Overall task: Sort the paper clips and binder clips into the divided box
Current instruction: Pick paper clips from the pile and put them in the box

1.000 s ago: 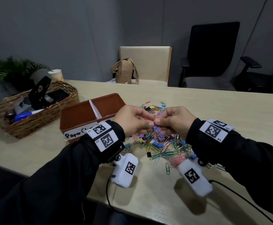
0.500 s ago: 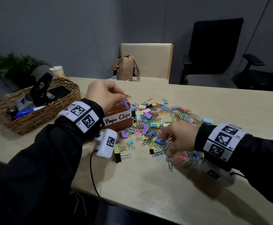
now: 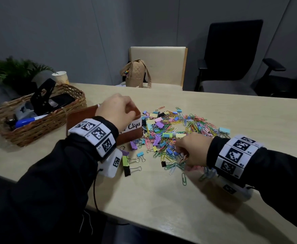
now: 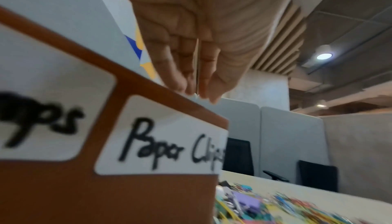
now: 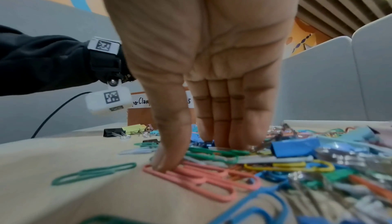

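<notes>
Head view: the left hand (image 3: 117,111) hovers over the brown divided box (image 3: 80,118); the right hand (image 3: 193,149) reaches into the clip pile (image 3: 172,131) on the bench (image 3: 161,199).

Left wrist view: fingers (image 4: 169,63) pressed together above the "Paper Clips" compartment; whether they pinch anything, I cannot tell.

Right wrist view: straight fingers (image 5: 220,110) touch clips, thumb on a pink paper clip (image 5: 201,182).

The divided box (image 3: 84,120) is a warm reddish brown, its labels (image 4: 165,137) white with black handwriting. The heap of clips (image 3: 176,131) runs through purple, pale yellow, sky blue, green, pink and orange, with a few black binder clips (image 3: 127,170) among them. A salmon-pink paper clip (image 5: 191,180) lies beside a dark green one (image 5: 93,174). The tabletop (image 3: 161,199) is pale beige wood. Both sleeves (image 3: 56,173) are black, banded with white wristbands (image 3: 94,134) carrying black square-patterned markers.
</notes>
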### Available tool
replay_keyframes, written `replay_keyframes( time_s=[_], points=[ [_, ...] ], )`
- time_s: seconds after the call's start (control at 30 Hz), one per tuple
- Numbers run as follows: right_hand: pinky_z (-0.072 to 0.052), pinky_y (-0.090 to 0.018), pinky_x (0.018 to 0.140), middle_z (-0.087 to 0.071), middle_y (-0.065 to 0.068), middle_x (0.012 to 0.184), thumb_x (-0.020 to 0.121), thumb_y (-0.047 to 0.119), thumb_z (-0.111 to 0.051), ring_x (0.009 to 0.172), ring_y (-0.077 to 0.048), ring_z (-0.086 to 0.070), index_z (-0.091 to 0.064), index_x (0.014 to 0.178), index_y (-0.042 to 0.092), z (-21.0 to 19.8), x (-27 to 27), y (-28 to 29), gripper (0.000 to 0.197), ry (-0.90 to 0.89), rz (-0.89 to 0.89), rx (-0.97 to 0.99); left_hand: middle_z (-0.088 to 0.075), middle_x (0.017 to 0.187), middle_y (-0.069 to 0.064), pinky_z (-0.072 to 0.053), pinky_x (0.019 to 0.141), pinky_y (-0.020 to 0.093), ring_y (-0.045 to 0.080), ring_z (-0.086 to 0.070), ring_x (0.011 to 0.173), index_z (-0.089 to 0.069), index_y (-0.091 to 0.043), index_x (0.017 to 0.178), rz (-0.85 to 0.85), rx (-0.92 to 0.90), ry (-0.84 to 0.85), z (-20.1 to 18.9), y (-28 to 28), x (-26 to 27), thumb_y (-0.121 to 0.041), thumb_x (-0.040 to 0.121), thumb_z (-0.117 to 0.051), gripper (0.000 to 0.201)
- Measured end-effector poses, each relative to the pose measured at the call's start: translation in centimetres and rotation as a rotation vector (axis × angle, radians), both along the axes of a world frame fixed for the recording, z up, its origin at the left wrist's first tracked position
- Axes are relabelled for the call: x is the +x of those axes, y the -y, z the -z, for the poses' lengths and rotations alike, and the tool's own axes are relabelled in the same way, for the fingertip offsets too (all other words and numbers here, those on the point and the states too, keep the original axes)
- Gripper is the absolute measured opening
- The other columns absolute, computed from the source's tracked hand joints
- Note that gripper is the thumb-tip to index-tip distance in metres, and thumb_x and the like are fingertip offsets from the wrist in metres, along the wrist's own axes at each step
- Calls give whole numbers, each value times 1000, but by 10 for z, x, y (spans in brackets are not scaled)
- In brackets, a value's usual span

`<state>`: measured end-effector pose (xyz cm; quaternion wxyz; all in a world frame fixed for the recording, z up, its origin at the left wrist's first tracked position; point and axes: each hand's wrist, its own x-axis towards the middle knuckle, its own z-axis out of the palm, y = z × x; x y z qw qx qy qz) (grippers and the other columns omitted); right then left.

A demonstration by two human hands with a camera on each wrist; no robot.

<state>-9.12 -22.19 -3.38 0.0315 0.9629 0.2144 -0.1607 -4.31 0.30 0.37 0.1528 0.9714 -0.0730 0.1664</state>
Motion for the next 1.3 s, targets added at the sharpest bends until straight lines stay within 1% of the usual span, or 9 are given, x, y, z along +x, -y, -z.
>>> replay_keyframes(
  time_s=[0.1,0.27,0.37,0.53,0.73,0.87,0.93,1.1,1.3],
  points=[
    [-39,-24,68,-63,0,103,73,24,-78,83,-16,-49,-57,106,19,2,1,1,39,25,-4,21,-55,87,-8,-47,76,28,13,-55,84,-66,-27,96,195,58,-85,5,24,-17,-31,83,-66,14],
    [-45,-28,70,-63,3,95,63,37,-84,83,-17,-54,-57,97,22,-3,2,7,46,19,47,18,-64,92,-10,-47,73,23,9,-57,83,-70,-27,103,460,236,-454,34,62,-39,-41,75,-75,32],
    [-45,-27,72,-64,1,103,64,42,-84,93,-19,-58,-62,107,20,-8,2,13,53,-21,46,-58,-64,99,-5,-50,77,27,16,-59,91,-68,-23,111,531,356,-496,47,77,-42,-46,70,-78,48],
    [-51,-30,83,-64,2,111,69,41,-81,101,-19,-60,-63,118,23,-5,0,14,55,-13,35,-76,-67,100,2,-55,80,34,22,-63,93,-70,-16,106,505,422,-529,49,88,-39,-41,72,-79,43],
    [-41,-24,72,-65,1,106,74,34,-79,99,-20,-59,-68,105,21,1,-1,12,36,20,31,-22,-70,97,5,-54,79,32,24,-65,91,-72,-13,99,494,407,-547,48,93,-34,-26,78,-76,25],
    [-45,-26,78,-66,1,106,77,33,-76,100,-22,-61,-66,109,24,4,-1,8,35,50,-13,-37,-69,99,6,-53,79,32,24,-63,94,-73,-13,99,484,408,-525,47,94,-33,-18,81,-72,19],
    [-46,-26,77,-67,0,103,78,32,-75,98,-22,-62,-68,104,24,5,-1,8,28,61,-26,-41,-69,100,4,-53,81,33,24,-63,95,-73,-15,99,486,401,-520,48,93,-32,-14,82,-69,17],
    [-42,-26,70,-66,-5,97,84,26,-64,94,-26,-61,-66,98,17,6,-4,9,17,107,-76,-92,-69,99,7,-54,80,36,27,-64,94,-72,-15,99,458,427,-509,51,95,-34,-16,83,-68,17],
    [-46,-31,73,-65,-7,97,89,19,-56,92,-27,-61,-63,100,12,7,-3,7,15,102,-103,-162,-66,95,9,-52,70,34,27,-63,89,-67,-11,94,432,492,-484,48,99,-36,-21,81,-68,16]
  ],
)
